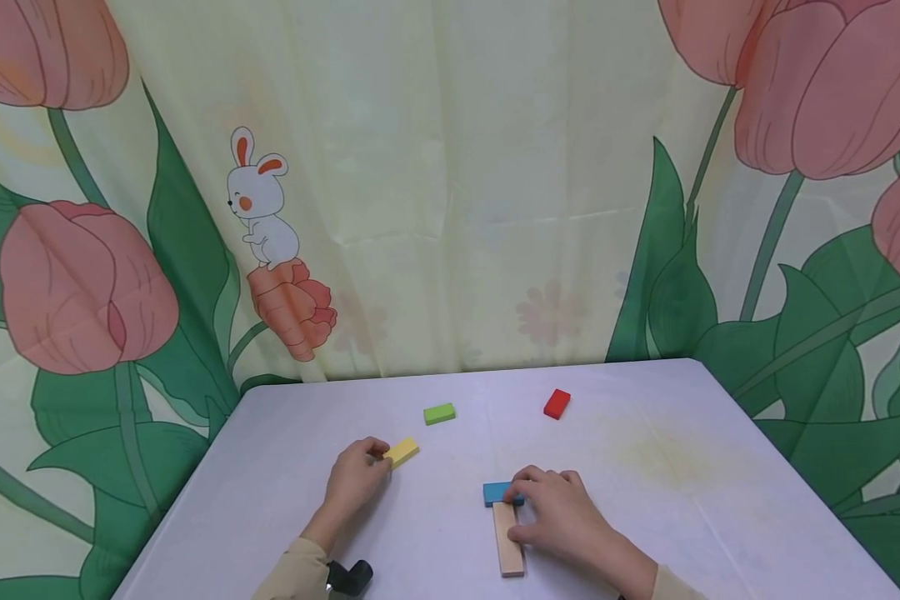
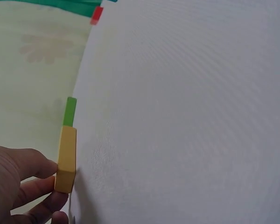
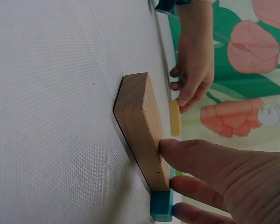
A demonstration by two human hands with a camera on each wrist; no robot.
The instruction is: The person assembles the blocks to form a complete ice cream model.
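While the left hand [image 1: 356,479] pinches the yellow block's [image 1: 402,452] near end mid-desk [image 1: 682,467], the right hand [image 1: 562,521] lies with relaxed fingers on the touching blue block [image 1: 495,493] and wood block [image 1: 507,542], bare cloth all round.

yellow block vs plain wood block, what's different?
The yellow block is painted, short, and pinched at one end by the left hand. The wood block is unpainted, clearly longer, and has the right hand resting fingers along its side, its far end meeting a blue block. Both lie flat on the table.
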